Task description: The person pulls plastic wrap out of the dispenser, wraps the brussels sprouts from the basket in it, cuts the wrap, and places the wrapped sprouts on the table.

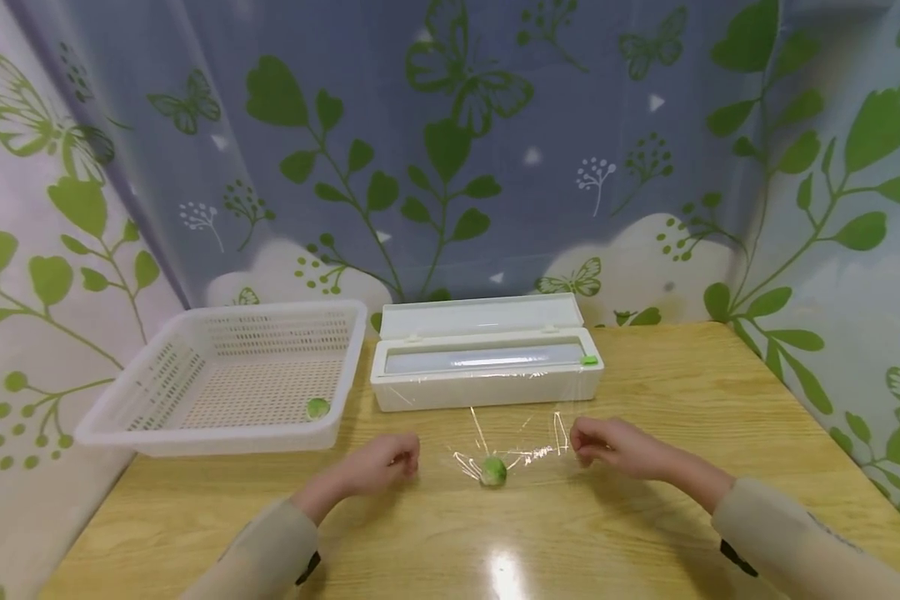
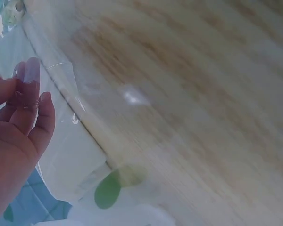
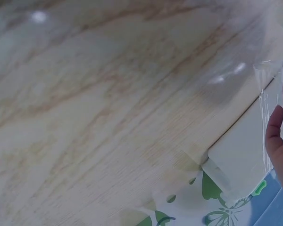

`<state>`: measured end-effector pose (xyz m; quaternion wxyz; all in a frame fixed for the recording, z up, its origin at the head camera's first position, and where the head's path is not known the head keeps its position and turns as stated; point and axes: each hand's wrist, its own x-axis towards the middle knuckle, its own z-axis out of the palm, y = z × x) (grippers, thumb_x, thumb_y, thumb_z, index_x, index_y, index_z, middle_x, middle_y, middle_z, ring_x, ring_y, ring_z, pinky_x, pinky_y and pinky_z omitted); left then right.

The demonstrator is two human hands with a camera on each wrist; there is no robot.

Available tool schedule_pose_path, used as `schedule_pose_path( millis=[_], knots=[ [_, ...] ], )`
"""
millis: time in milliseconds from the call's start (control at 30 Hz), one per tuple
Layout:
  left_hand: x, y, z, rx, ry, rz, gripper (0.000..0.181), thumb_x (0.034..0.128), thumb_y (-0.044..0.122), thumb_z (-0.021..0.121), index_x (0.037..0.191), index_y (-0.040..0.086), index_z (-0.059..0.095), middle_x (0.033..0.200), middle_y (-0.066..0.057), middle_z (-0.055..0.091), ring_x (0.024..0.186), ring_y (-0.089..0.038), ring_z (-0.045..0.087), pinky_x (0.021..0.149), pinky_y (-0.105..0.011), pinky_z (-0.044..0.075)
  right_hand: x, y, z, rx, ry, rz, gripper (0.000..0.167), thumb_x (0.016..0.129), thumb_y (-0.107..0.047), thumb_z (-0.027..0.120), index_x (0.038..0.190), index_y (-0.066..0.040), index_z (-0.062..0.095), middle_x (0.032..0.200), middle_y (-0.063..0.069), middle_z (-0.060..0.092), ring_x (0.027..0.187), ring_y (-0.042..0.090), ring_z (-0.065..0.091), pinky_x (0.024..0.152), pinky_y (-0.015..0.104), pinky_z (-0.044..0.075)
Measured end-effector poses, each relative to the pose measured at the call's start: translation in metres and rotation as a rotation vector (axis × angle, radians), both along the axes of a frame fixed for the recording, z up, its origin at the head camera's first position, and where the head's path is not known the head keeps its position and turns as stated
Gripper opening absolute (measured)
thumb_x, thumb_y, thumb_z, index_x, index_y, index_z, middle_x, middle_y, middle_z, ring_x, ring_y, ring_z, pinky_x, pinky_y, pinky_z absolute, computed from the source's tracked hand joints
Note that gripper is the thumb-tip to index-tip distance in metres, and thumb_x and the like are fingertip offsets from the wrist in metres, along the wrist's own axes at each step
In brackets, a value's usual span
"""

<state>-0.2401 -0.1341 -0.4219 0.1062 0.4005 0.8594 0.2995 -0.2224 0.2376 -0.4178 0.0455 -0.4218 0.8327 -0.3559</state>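
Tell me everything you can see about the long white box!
The long white box looks like smooth plastic. It sits flat on the wooden table, right of the white basket. Its lid stands open at the back. Inside lies something long and shiny, like a roll. A small green piece sits by its front right corner, and clear film stretches over its front edge.

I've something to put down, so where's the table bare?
Bare table: right of the white box, and the foreground between the sleeves. Crowded: between left hand and right hand, with clear film and a green ball; and left, at the white basket.
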Motion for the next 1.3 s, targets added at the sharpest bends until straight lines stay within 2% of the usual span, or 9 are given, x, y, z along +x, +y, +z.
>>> schedule_pose_path(
  millis=[167,300,400,533,700,867,1033,1200,1300],
  knots=[
    [-0.007,0.004,0.001,-0.034,-0.001,-0.002,0.019,0.0766,-0.01,0.044,0.071,0.003,0.056,0.07,-0.002,0.056,0.067,-0.009,0.05,0.06,-0.023,0.043,-0.009,0.003,0.001,0.031,-0.009,-0.005,0.025,0.077,0.018,0.043,0.076,-0.003,0.057,0.073,0.001,0.057,0.067,0.011,0.054,0.059,0.027,0.048],
    [-0.013,0.006,0.002,-0.057,-0.033,0.025,0.009,0.0793,-0.004,0.05,0.077,0.003,0.056,0.078,-0.004,0.058,0.071,-0.013,0.055,0.061,-0.025,0.046,-0.016,0.004,0.002,0.114,0.007,-0.085,0.015,0.076,0.006,0.053,0.076,-0.007,0.059,0.074,-0.006,0.055,0.067,0.005,0.049,0.059,0.024,0.044],
    [-0.018,0.006,0.002,-0.072,-0.018,0.036,0.006,0.0787,-0.002,0.055,0.076,0.003,0.055,0.078,-0.003,0.056,0.072,-0.015,0.056,0.062,-0.026,0.046,-0.02,0.003,0.004,0.156,-0.01,-0.113,0.011,0.074,0.002,0.057,0.078,-0.008,0.057,0.076,-0.004,0.054,0.068,0.007,0.052,0.06,0.025,0.045],
    [-0.022,0.006,0.002,-0.118,0.06,0.055,0.006,0.0753,-0.002,0.059,0.074,0.003,0.056,0.074,-0.001,0.055,0.071,-0.015,0.053,0.064,-0.028,0.046,-0.025,0.002,0.005,0.212,-0.007,-0.137,0.013,0.073,0.003,0.056,0.08,-0.008,0.057,0.079,0.001,0.055,0.065,0.009,0.053,0.059,0.025,0.045],
    [-0.022,0.008,-0.003,-0.199,0.156,0.052,0.009,0.074,-0.003,0.059,0.074,0.005,0.055,0.071,0.001,0.053,0.067,-0.012,0.049,0.062,-0.028,0.045,-0.029,0.001,-0.002,0.288,0.032,-0.151,0.016,0.071,0.002,0.059,0.082,-0.01,0.06,0.079,-0.004,0.054,0.07,0.009,0.049,0.061,0.027,0.043],
    [-0.018,0.008,-0.008,-0.293,0.17,0.073,0.01,0.0751,-0.001,0.058,0.073,0.009,0.054,0.068,0.004,0.05,0.063,-0.01,0.045,0.059,-0.026,0.042,-0.028,-0.008,-0.009,0.338,0.066,-0.135,0.016,0.07,0.002,0.06,0.08,-0.01,0.06,0.074,-0.006,0.053,0.068,0.008,0.048,0.06,0.027,0.042],
    [-0.018,0.011,-0.011,-0.338,0.236,0.087,0.011,0.0745,0.0,0.056,0.074,0.011,0.054,0.07,0.004,0.05,0.063,-0.011,0.046,0.057,-0.027,0.042,-0.023,-0.016,-0.008,0.414,0.163,-0.231,0.013,0.072,-0.001,0.061,0.075,-0.013,0.058,0.069,-0.006,0.051,0.063,0.009,0.047,0.056,0.028,0.042],
    [-0.015,0.014,-0.013,-0.424,0.281,0.12,0.014,0.0725,0.0,0.054,0.077,0.013,0.055,0.072,0.005,0.046,0.062,-0.011,0.044,0.054,-0.025,0.04,-0.017,-0.022,-0.01,0.525,0.362,-0.262,0.015,0.075,-0.007,0.062,0.068,-0.016,0.053,0.064,-0.008,0.044,0.053,0.01,0.043,0.046,0.027,0.036],
    [-0.012,0.014,-0.011,-0.442,0.282,0.151,0.016,0.0712,-0.001,0.054,0.078,0.013,0.055,0.072,0.004,0.045,0.061,-0.011,0.044,0.052,-0.025,0.039,-0.015,-0.024,-0.011,0.534,0.455,-0.283,0.017,0.074,-0.012,0.065,0.064,-0.017,0.052,0.064,-0.007,0.041,0.054,0.012,0.043,0.043,0.027,0.034]
  ],
)
